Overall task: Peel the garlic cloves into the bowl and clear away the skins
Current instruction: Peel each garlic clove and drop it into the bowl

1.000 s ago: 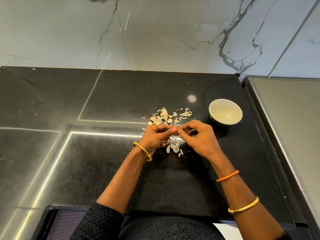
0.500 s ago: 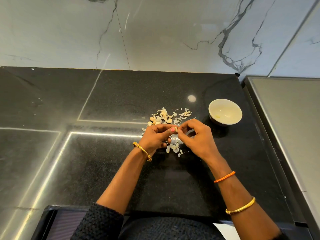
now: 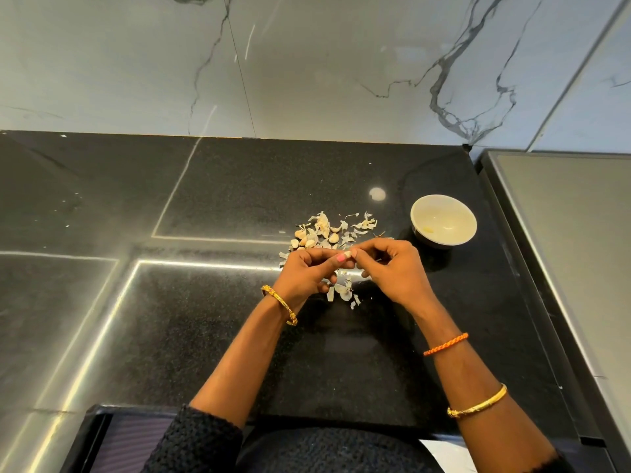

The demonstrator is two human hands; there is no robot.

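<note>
Working at the black counter (image 3: 191, 336), we are keeping the bowl (image 3: 443, 220) toward its right edge, beyond and right of our right hand (image 3: 392, 271), the nearer one for the drop. Both it and our left hand (image 3: 309, 273) are pinching one garlic clove (image 3: 348, 255) over the skins (image 3: 336, 230) (its long axis is too small to tell).

Black knitted sleeves (image 3: 201, 438), gold bangles (image 3: 280, 303) on both wrists, an orange cord bracelet (image 3: 445, 344), pink nail polish (image 3: 341, 257).
</note>
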